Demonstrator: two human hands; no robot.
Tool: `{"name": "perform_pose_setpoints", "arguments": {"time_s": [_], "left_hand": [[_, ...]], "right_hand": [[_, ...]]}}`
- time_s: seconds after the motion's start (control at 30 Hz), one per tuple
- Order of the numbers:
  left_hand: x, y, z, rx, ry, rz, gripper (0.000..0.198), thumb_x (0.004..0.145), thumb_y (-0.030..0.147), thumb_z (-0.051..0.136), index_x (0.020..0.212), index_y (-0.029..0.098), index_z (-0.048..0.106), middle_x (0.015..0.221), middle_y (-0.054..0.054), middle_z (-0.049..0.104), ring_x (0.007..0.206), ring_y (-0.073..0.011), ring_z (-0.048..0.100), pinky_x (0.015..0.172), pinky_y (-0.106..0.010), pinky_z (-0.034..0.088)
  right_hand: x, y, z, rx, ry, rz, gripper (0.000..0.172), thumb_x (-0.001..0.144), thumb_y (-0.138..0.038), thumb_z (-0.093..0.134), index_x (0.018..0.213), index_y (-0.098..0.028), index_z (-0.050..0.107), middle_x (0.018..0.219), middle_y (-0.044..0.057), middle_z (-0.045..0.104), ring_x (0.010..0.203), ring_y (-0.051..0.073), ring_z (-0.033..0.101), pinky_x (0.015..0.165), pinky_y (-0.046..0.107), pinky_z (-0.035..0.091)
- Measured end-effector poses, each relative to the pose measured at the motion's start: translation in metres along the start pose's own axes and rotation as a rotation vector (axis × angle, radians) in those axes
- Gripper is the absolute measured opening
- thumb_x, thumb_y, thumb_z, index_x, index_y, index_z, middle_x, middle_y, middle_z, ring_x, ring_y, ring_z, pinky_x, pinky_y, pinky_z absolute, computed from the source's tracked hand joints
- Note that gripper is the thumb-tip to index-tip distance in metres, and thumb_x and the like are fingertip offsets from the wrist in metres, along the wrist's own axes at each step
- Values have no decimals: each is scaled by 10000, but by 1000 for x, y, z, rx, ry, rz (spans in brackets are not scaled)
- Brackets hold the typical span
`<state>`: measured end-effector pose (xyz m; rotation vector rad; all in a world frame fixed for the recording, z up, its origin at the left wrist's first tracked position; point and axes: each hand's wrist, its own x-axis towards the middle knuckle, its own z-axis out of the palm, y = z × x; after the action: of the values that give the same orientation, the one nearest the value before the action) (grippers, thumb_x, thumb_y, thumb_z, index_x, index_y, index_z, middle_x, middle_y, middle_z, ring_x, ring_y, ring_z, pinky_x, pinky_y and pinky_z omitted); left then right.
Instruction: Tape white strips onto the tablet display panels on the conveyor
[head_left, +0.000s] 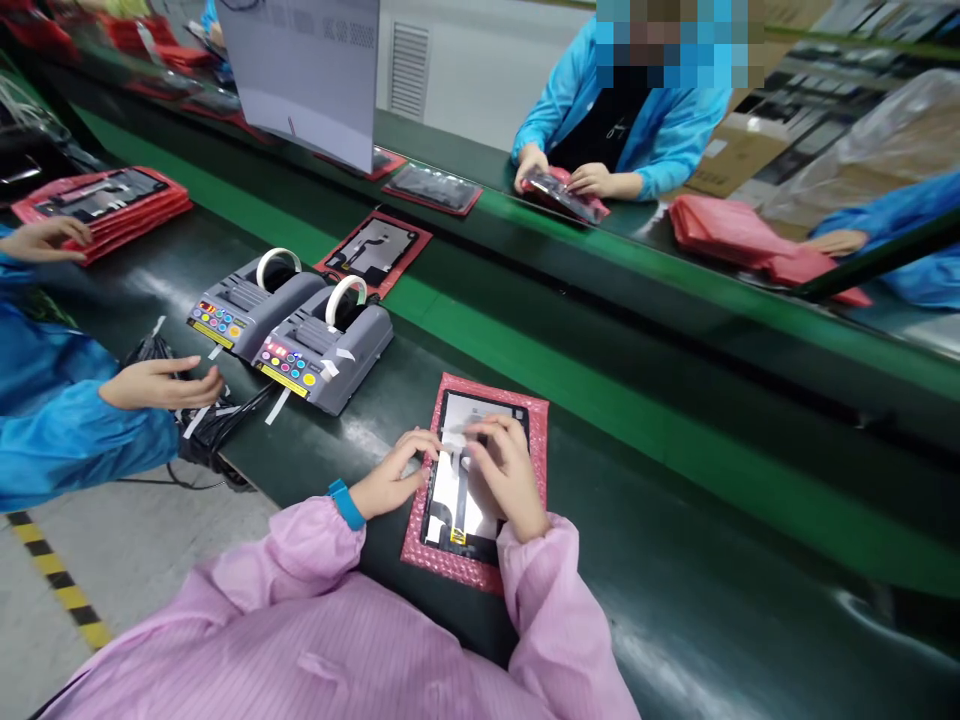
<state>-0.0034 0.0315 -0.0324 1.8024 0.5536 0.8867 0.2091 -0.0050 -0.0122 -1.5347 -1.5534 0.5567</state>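
Dispensers (328,358) first, wedge-shaped grey plastic carrying white tape rings (331,303); next, the left hand (390,478), grip loosely parted at the edge of a flat, glossy panel (445,490). The panel lies on dimpled pink bubble wrap (450,567) on the smooth counter (637,540). Over it, the right hand (511,475), fingers bent; whether that grip holds anything, I can't tell.

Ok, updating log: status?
Left hand at rectangular black-and-silver panel, left edge; right hand over it. Panel atop pink bubble wrap. Right hand partly hides panel.
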Motion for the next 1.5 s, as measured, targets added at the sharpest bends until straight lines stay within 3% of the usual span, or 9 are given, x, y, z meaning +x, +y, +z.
{"name": "perform_pose_setpoints", "arguments": {"time_s": [0.1,0.2,0.3,0.4,0.53,0.73,0.83,1.07,1.5], "left_hand": [[2,0,1,-39,-31,10,103,967,245,490,1059,217,528,1120,-82,589,1162,-216,539,1176,-528,225],[2,0,2,-33,-39,-5,153,974,267,481,1107,220,540,1124,-82,598,1156,-218,545,1180,-517,220],[1,0,2,-3,-18,-32,205,972,277,481,1162,222,536,1164,-91,586,1186,-226,530,1166,-496,263],[1,-1,1,37,-12,-48,226,968,287,480,1180,225,525,1188,-97,585,1208,-233,524,1148,-481,304],[2,0,3,87,-28,-24,236,972,263,447,1194,224,519,1187,-101,605,1207,-233,537,1138,-481,322],[11,6,13,257,73,48,311,956,159,386,1205,235,556,1288,-99,554,1288,-234,442,1105,-497,366],[19,5,21,441,-3,85,354,924,130,407,1176,253,624,1319,-76,527,1338,-256,363,1147,-540,299],[28,3,40,835,-193,16,480,919,292,533,1395,346,505,1531,-20,371,1422,-369,205,1155,-670,161],[29,3,41,866,-205,11,535,921,296,519,1444,376,439,1501,9,424,1405,-372,242,1162,-658,152]], "right_hand": [[-1,-1,-4,-3,-89,-34,177,857,-434,663,914,-269,692,1131,66,555,1125,251,517,1010,444,383],[2,6,-11,-25,-86,30,198,875,-429,632,810,-254,700,1096,65,600,1101,257,532,999,459,373],[3,9,-22,-12,-72,96,232,879,-454,607,836,-248,704,1177,72,600,1148,259,524,1036,461,347],[1,4,-23,-34,-152,117,257,823,-497,665,927,-268,718,1308,71,561,1231,280,474,1069,474,314],[-1,-3,-19,-27,-227,123,236,825,-500,660,821,-273,722,1292,60,590,1201,289,493,1057,488,318],[2,29,-52,-1,-29,171,321,886,-534,550,841,-241,673,1262,87,585,1202,265,505,1049,450,329],[0,46,-62,-137,40,226,388,896,-578,493,821,-235,659,1179,84,612,1156,264,511,1023,459,318],[0,30,-30,-382,61,332,408,914,-549,449,769,-238,669,1101,65,598,999,254,471,876,429,336],[3,22,-11,-452,35,359,376,899,-534,487,776,-237,682,1111,66,574,1027,278,455,858,452,313]]}}
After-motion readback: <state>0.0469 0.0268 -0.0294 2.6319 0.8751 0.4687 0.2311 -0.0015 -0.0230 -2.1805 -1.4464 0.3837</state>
